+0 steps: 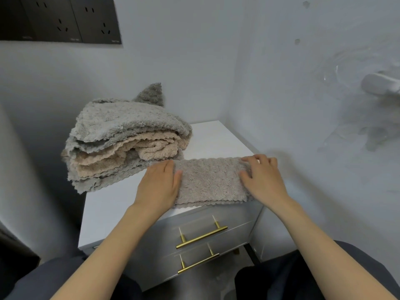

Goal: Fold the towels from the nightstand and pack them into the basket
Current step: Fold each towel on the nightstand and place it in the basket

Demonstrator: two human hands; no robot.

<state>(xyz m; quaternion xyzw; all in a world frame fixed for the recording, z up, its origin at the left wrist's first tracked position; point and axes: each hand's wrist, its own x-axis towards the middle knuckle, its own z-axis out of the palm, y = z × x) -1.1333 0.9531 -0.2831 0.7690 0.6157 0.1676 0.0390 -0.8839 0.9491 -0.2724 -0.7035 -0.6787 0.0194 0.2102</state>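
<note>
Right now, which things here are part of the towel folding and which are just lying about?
Part of the job: folded towel, towel pile, nightstand, left hand, right hand. No basket in view.
Lying about: wall sockets, drawer handles.

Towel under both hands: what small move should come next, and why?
Probably fold one end across onto the other. The towel lies as a long strip at the front of the nightstand, the left hand on one end and the right hand on the other; halved, it should pack more compactly.
</note>
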